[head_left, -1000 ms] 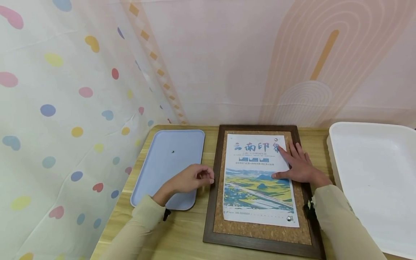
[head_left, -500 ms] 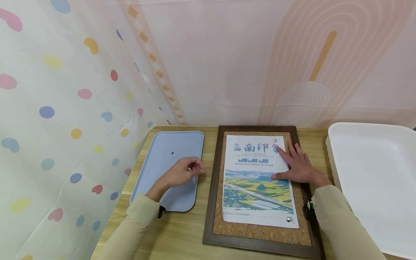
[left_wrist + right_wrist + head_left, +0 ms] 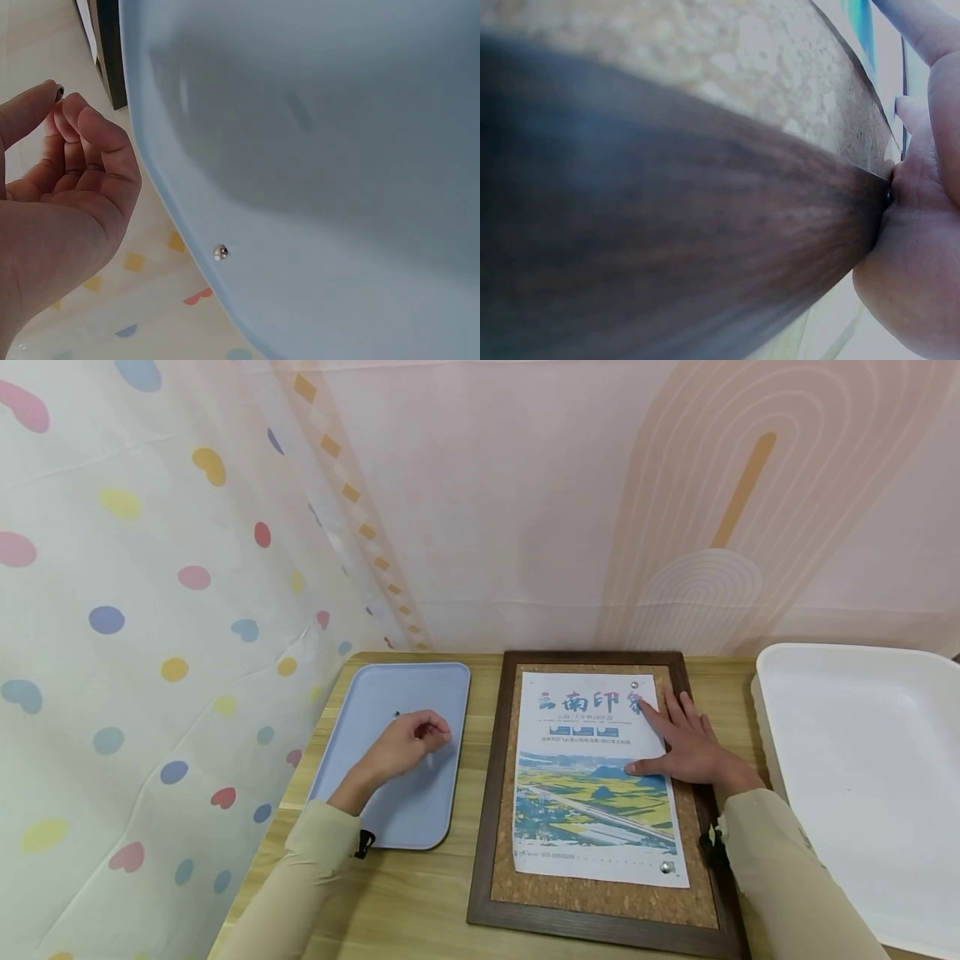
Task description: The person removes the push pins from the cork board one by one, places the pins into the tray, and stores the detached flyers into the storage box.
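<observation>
Over the blue tray (image 3: 411, 810), my left hand (image 3: 393, 752) pinches a small silver pushpin (image 3: 60, 92) between thumb and fingertips, as the left wrist view shows. Another round silver pushpin (image 3: 220, 252) lies on the tray. To the right, a printed landscape poster (image 3: 577, 852) lies on a cork board (image 3: 600, 902) with a dark wooden frame (image 3: 491, 827). Silver pushpins sit at the poster's top right corner and bottom right corner (image 3: 666, 867). My right hand (image 3: 693, 747) rests spread, thumb and fingers on the poster's right edge, palm across the frame.
A large white tray (image 3: 870, 860) stands right of the board, close to my right forearm. Everything lies on a wood-grain table (image 3: 420, 893). Behind it hangs a pink patterned cloth (image 3: 510, 527), with a dotted white cloth (image 3: 187, 693) along the left side.
My left hand has moved left, from beside the board's frame to above the blue tray. The right hand has stayed on the poster and frame.
</observation>
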